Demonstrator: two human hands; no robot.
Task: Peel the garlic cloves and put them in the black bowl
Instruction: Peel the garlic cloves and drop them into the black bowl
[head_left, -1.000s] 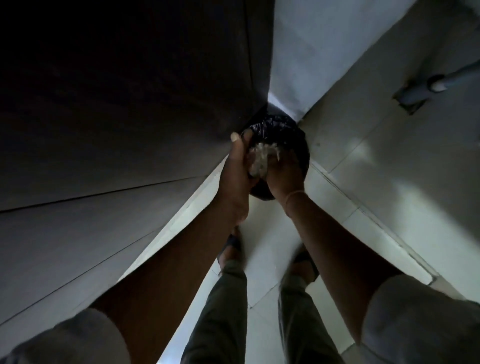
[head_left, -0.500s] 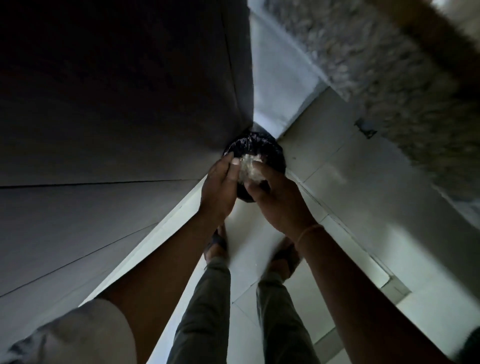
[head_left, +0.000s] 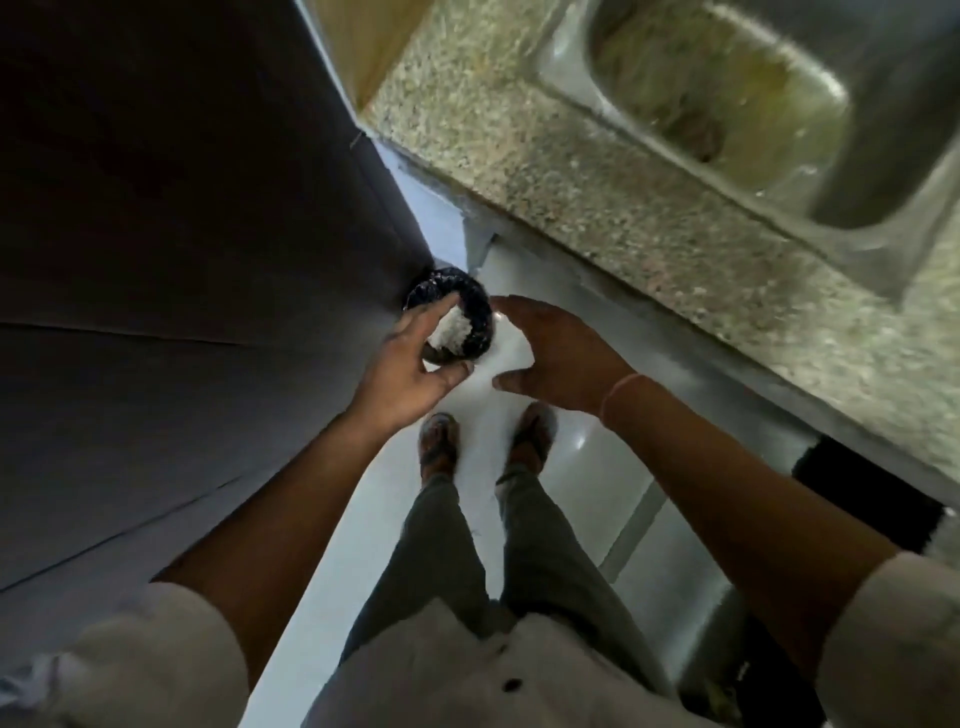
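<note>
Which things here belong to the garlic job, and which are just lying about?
Job: left hand, the white clump it holds (probably garlic skins), right hand, black-lined bin.
Just there: steel sink, speckled counter, dark mat.

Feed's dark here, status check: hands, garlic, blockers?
Left hand holds white clump, likely peels, over black-lined bin. Right hand open, empty. No cloves or black bowl visible. Nothing blocking.
</note>
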